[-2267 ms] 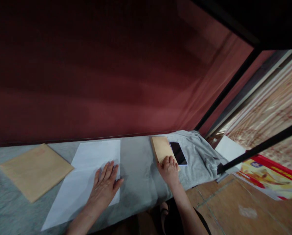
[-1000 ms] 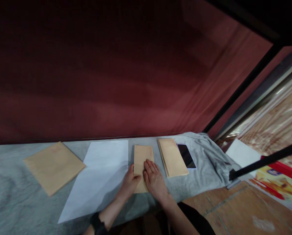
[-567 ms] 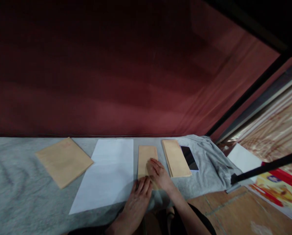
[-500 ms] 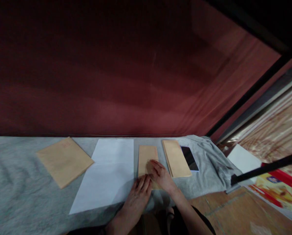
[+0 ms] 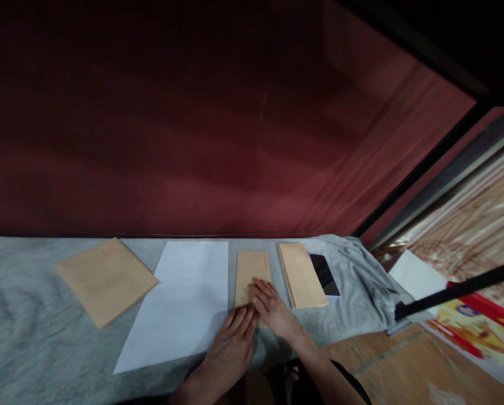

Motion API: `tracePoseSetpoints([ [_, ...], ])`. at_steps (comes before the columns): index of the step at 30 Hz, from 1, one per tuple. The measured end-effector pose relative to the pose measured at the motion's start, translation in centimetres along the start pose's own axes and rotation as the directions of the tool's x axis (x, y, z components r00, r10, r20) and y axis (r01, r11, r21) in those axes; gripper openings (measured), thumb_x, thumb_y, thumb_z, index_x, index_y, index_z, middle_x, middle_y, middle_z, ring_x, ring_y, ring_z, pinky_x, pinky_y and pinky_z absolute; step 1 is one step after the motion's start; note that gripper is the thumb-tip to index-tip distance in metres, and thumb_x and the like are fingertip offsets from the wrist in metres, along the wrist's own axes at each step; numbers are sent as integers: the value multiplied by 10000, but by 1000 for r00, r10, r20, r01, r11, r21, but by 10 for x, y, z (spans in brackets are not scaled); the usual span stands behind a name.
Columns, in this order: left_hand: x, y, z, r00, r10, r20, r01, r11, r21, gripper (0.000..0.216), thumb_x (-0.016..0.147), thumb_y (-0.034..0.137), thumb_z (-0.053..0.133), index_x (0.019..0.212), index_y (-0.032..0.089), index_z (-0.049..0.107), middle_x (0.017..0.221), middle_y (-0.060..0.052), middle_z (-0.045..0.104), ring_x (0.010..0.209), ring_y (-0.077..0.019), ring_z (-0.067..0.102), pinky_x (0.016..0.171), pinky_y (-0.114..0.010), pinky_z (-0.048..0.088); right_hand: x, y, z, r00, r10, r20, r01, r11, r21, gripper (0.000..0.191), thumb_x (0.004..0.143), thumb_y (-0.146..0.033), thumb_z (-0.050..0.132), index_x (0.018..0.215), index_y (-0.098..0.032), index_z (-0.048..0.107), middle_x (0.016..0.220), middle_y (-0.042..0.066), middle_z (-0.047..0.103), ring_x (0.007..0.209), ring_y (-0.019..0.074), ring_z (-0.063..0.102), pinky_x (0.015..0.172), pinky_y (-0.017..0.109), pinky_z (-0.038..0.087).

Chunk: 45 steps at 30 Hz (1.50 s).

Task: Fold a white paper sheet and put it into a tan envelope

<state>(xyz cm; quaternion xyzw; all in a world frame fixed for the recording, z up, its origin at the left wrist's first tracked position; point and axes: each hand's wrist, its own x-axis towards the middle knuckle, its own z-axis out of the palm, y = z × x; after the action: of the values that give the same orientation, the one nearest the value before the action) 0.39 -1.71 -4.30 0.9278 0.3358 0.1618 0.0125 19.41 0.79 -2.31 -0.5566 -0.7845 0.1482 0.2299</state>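
Observation:
A narrow tan envelope lies on the grey cloth-covered table, between a white sheet of paper and a stack of tan envelopes. My right hand lies flat on the near half of the narrow envelope, fingers stretched out. My left hand rests flat beside it at the envelope's near left corner, fingers straight and touching the cloth and the envelope's edge. Neither hand holds anything.
A large tan envelope lies at the left. A dark phone sits right of the envelope stack on bunched grey cloth. A red curtain hangs behind the table. A black bar and a coloured poster are at the right.
My right hand took one narrow envelope from the stack and laid it beside the white sheet. My left hand left the sheet and came flat next to the envelope.

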Motion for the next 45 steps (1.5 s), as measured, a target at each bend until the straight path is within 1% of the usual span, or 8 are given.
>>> tracePoseSetpoints([
  [6, -10, 9, -12, 997, 72, 16, -70, 990, -121, 664, 880, 237, 539, 1516, 301, 360, 1579, -6, 408, 1452, -243, 363, 1186, -471, 317, 38, 20, 21, 1000, -19, -21, 12, 956, -293, 498, 1036, -335, 405, 1524, -239, 372, 1596, 95, 323, 1472, 239, 321, 1183, 503, 307],
  [13, -8, 12, 7, 984, 111, 139, -85, 980, -182, 742, 838, 225, 581, 1534, 235, 324, 1609, -37, 344, 1469, -248, 329, 1212, -451, 268, 95, 43, 24, 988, 81, -131, -124, 924, -363, 503, 1050, -371, 357, 1518, -191, 380, 1584, 133, 344, 1465, 253, 334, 1175, 496, 286],
  [17, -7, 13, 10, 983, 100, 155, -67, 976, -208, 770, 835, 287, 607, 1541, 229, 306, 1619, -57, 316, 1483, -266, 299, 1212, -465, 261, 102, 45, 25, 985, 116, -130, -158, 911, -381, 530, 1051, -380, 350, 1518, -131, 372, 1580, 169, 342, 1471, 272, 316, 1181, 504, 265],
  [23, -10, 18, -5, 991, 68, 113, -41, 974, -221, 774, 809, 214, 599, 1532, 221, 323, 1605, -55, 351, 1470, -251, 330, 1211, -459, 276, 60, 38, 29, 997, 21, -71, -46, 925, -378, 537, 1042, -327, 351, 1541, -131, 313, 1584, 157, 340, 1480, 248, 300, 1187, 496, 276],
  [27, -11, 19, -10, 995, 61, 79, -42, 973, -227, 741, 824, 296, 633, 1510, 233, 362, 1582, -64, 399, 1458, -250, 354, 1199, -458, 305, 24, 29, 26, 1000, 3, -23, -10, 941, -340, 547, 1035, -300, 354, 1564, -190, 268, 1594, 127, 320, 1477, 239, 309, 1186, 498, 301],
  [32, -10, 19, -6, 993, 50, 108, -28, 980, -198, 674, 827, 376, 638, 1448, 186, 459, 1521, -117, 482, 1414, -276, 425, 1181, -474, 334, -12, 8, 21, 999, 44, 25, -35, 956, -291, 566, 1055, -390, 298, 1579, -192, 213, 1607, 103, 279, 1485, 231, 285, 1200, 465, 297],
  [39, -21, 24, 4, 998, 58, 13, -55, 986, -155, 585, 867, 251, 497, 1438, 130, 468, 1497, -153, 500, 1393, -263, 461, 1170, -458, 354, -54, -18, 25, 990, 106, -92, -130, 940, -316, 563, 1063, -409, 272, 1570, -165, 250, 1590, 109, 321, 1468, 230, 329, 1199, 457, 304],
  [45, -20, 25, 1, 997, 68, -29, -71, 991, -117, 571, 862, 142, 411, 1428, 117, 477, 1486, -142, 517, 1392, -222, 462, 1161, -413, 375, -80, -25, 10, 998, 20, -55, -38, 938, -345, 560, 1060, -403, 300, 1574, -193, 229, 1578, 94, 352, 1459, 217, 347, 1204, 451, 294],
])
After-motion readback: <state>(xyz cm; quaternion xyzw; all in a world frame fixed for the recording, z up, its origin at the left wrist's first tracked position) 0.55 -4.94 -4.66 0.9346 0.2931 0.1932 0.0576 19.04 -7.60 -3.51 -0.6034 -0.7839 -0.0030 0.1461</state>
